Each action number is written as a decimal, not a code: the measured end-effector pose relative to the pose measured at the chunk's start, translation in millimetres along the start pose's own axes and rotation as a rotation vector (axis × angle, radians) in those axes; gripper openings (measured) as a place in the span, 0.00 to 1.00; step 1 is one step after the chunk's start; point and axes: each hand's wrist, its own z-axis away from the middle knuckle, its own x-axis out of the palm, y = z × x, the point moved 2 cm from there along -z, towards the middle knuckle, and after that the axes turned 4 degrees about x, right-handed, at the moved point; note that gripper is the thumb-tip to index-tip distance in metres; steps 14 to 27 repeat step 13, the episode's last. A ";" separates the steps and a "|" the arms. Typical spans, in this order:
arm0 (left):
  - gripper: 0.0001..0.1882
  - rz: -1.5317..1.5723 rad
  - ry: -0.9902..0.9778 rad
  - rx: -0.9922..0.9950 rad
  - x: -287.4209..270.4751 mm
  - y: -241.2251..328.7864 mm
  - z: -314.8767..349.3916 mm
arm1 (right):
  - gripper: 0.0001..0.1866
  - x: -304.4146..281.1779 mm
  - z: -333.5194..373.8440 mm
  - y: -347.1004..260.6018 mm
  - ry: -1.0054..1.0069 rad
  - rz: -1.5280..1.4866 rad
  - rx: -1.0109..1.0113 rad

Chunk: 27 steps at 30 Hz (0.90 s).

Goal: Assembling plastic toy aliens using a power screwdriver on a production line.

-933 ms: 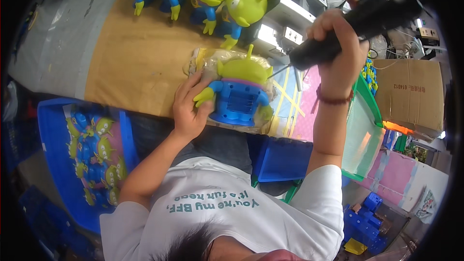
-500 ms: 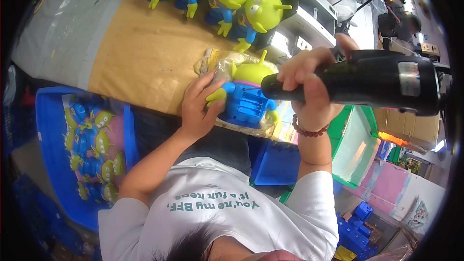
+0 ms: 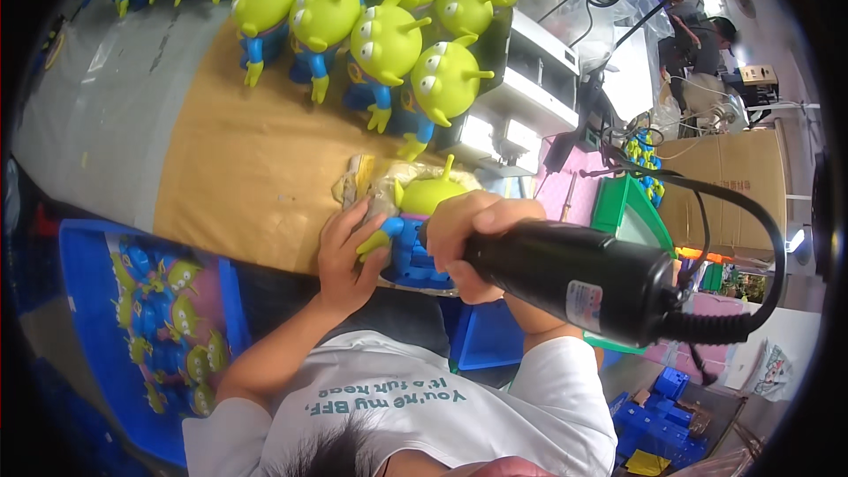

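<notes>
A green and blue alien toy figure [image 3: 427, 197] lies back up on crumpled clear plastic at the table's near edge. My left hand [image 3: 347, 254] grips it at its left side, thumb and fingers around its green-handed arm. In my right hand [image 3: 473, 234] is a black corded electric screwdriver [image 3: 574, 276], fingers wrapped round its front end. Its tip points left over the toy's blue back, where my right hand hides most of the battery recess. Whether the tip touches a screw cannot be seen.
Several upright alien figures [image 3: 386, 40] stand along the table's far side. A white device [image 3: 539, 66] stands right of them. At lower left, a blue bin [image 3: 84, 300] holds more figures. A green tray [image 3: 632, 212] and a coiled cable [image 3: 707, 327] are on the right.
The screwdriver has come lower and further left over the toy's back, its cord end swinging nearer to me. My left hand keeps its hold. The view has shifted, showing more of the figures.
</notes>
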 end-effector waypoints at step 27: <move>0.28 0.111 -0.218 -0.040 -15.0 -11.1 -4.7 | 0.39 -6.2 -1.7 19.2 -0.123 -0.076 -0.147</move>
